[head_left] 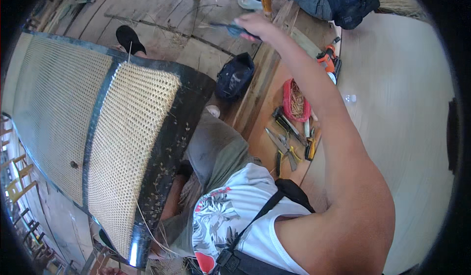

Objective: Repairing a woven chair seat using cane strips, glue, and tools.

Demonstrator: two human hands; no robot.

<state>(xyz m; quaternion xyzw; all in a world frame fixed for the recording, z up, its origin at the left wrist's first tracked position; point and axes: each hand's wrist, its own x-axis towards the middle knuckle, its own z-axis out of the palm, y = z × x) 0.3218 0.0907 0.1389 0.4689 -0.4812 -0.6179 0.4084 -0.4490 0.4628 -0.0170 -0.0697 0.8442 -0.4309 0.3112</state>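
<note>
My right arm reaches up and away, and my right hand (255, 26) is closed around a dark, slim tool (234, 29) with a bluish part; its kind is blurred. A large frame panel (200, 86) with a dark, worn border leans before me on the left, filled with woven cane mesh (135, 108). One section is pale, the other (59, 103) greyer. A loose cane strand (147, 224) trails off the lower edge of the mesh. At the bottom edge, a small patch of skin (113, 271) may be my left hand; its fingers cannot be made out.
Pliers (282, 152), dark-handled tools (284, 120) and a red container of small brown pieces (296, 101) lie at my right. Behind them are an orange power tool (327, 59) and a pale board (392, 128). A dark bag (235, 76) sits on the plank floor.
</note>
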